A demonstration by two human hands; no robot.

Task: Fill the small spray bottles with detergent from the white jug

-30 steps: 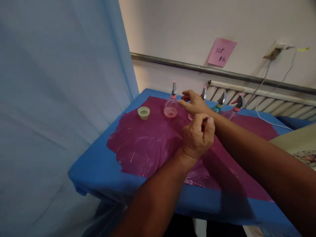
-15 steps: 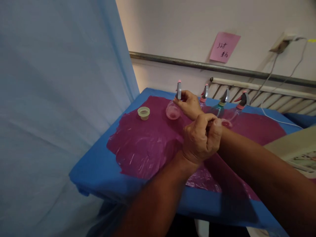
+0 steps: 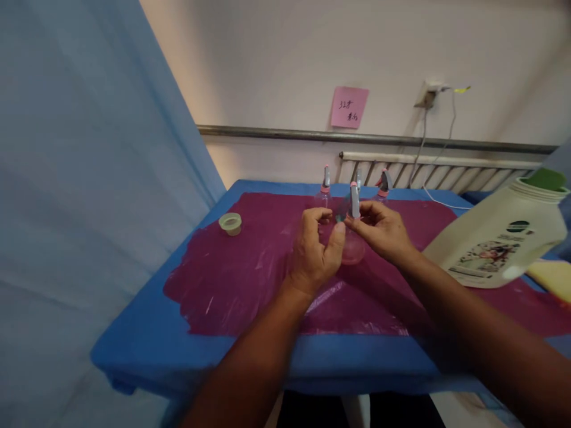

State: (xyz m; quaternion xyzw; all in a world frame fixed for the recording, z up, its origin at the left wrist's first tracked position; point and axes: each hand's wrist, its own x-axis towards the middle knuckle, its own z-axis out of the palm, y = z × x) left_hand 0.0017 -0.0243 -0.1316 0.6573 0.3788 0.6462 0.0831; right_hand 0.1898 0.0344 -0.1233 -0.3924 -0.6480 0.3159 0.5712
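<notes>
My right hand (image 3: 384,230) grips a spray bottle (image 3: 353,249) by its neck, just under the grey trigger head. Its clear body looks pinkish and stands upright over the purple sheet; I cannot tell whether its base touches. Close to the bottle's left side is my left hand (image 3: 316,249), fingers curled and thumb apart, with nothing seen between them. Behind my hands stand a pink-collared spray bottle (image 3: 325,197), a bluish one (image 3: 344,207) partly hidden, and another with a pink and dark trigger head (image 3: 383,183).
A purple plastic sheet (image 3: 241,279) covers much of the blue table (image 3: 134,333). A small pale-green cup (image 3: 231,224) sits on the left. A large cream jug (image 3: 495,238) with a green cap stands right. A blue curtain (image 3: 89,148) hangs left; a pipe (image 3: 276,134) crosses the wall.
My right hand has brought the spray bottle rightward and nearer, in front of the others. My left hand has opened from a closed shape and uncrossed from my right arm. The view has swung right.
</notes>
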